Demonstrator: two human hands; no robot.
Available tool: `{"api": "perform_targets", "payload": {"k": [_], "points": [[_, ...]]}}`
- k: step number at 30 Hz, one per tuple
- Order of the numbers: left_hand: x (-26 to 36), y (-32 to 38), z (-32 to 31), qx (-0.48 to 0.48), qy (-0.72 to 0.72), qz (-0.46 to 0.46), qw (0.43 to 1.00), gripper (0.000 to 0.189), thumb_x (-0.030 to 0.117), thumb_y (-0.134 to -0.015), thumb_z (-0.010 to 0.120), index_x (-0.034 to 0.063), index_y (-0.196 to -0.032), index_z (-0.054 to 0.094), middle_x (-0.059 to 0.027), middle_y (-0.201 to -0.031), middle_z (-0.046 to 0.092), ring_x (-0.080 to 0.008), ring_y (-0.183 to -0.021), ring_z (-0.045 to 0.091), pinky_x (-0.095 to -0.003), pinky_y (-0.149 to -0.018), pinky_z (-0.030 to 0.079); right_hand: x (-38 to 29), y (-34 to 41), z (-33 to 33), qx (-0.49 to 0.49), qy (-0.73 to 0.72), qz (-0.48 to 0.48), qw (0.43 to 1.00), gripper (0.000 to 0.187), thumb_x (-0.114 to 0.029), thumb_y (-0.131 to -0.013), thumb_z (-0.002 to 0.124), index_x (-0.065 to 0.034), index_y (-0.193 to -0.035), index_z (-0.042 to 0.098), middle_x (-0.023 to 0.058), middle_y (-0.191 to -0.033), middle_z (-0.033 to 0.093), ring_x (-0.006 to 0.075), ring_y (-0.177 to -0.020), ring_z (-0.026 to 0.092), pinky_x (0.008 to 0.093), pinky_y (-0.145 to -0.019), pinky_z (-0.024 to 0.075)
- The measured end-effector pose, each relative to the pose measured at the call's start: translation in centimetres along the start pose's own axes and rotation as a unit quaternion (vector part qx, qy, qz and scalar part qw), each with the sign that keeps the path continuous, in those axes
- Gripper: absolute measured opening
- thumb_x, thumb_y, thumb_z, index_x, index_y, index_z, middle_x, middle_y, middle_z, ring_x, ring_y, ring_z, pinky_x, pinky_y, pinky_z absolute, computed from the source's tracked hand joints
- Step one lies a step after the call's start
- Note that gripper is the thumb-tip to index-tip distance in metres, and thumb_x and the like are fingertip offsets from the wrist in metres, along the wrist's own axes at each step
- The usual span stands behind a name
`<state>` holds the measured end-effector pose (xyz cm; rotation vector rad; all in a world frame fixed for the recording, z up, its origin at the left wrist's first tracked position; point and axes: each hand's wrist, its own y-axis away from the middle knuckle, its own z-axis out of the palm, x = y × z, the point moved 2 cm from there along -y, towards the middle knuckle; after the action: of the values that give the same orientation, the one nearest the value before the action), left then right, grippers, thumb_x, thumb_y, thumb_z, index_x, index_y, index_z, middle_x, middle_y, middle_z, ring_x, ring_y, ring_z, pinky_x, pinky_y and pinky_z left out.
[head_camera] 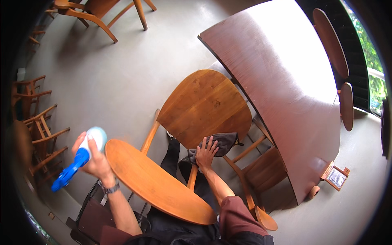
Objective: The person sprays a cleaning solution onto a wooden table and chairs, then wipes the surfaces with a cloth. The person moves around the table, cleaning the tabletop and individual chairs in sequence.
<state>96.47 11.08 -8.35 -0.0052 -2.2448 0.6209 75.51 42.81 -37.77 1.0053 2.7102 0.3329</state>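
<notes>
In my left hand (97,163) is a spray bottle (96,137) with a white and pale blue body and a blue trigger head (72,170). It is held up beside the left end of a curved wooden chair backrest (159,182). Fingers spread, my right hand (206,155) presses a dark grey cloth (228,142) onto the near right part of the wooden chair seat (203,107). Part of the cloth is hidden under the palm. The backrest lies between my body and the seat.
A dark brown table (260,92) stands right of the seat, bearing a small wooden sign holder (336,179) near its end. Another wooden chair (265,170) is partly under it. More chairs (46,131) line the left, one (92,18) at upper left. A dark chair (95,216) is at lower left.
</notes>
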Motion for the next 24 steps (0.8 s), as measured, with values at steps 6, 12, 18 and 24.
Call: {"api": "perform_targets", "payload": {"k": [6,12,18,24], "points": [[0.5,-0.4,-0.2,-0.061,-0.12,0.113,0.984,0.015,-0.002,-0.091,0.066,-0.0025,-0.105,0.061,-0.0166,-0.11,0.068,-0.0303,-0.104,0.066,-0.044,-0.096,0.052,7.0,-10.9,-2.3,0.157,0.03,0.067,0.985,0.079,-0.041,-0.093,0.056,0.0,-0.155,0.03,0.0208,-0.162,0.029,0.0418,-0.145,0.032,0.0597,-0.114,0.0317],[1.4,-1.6,2.4,-0.111,-0.128,0.067,0.983,0.02,0.001,-0.092,0.067,-0.0015,-0.111,0.062,-0.0141,-0.115,0.066,-0.0265,-0.109,0.063,-0.0415,-0.1,0.048,9.0,-22.9,-7.9,0.091,-0.017,0.29,0.952,0.062,-0.03,-0.103,0.039,0.0018,-0.155,0.029,0.023,-0.164,0.023,0.0429,-0.15,0.023,0.0571,-0.119,0.0234],[1.7,-2.0,3.2,-0.121,-0.123,0.017,0.985,0.02,0.004,-0.092,0.068,0.0002,-0.111,0.062,-0.0143,-0.117,0.066,-0.0262,-0.109,0.062,-0.0411,-0.1,0.048,-5.3,-12.2,-0.2,0.026,0.016,-0.235,0.972,0.057,-0.031,-0.097,0.048,-0.0004,-0.146,0.046,0.0195,-0.157,0.039,0.0388,-0.145,0.037,0.0523,-0.115,0.0354],[0.9,-1.9,2.4,-0.123,-0.11,-0.017,0.986,0.02,0.005,-0.093,0.066,0.0007,-0.112,0.062,-0.0145,-0.118,0.066,-0.0259,-0.111,0.061,-0.0408,-0.101,0.047,2.0,-18.5,-5.3,-0.327,0.032,-0.228,0.917,0.049,-0.023,-0.096,0.052,-0.0021,-0.141,0.051,0.017,-0.142,0.055,0.0331,-0.133,0.05,0.0413,-0.117,0.0349]]}}
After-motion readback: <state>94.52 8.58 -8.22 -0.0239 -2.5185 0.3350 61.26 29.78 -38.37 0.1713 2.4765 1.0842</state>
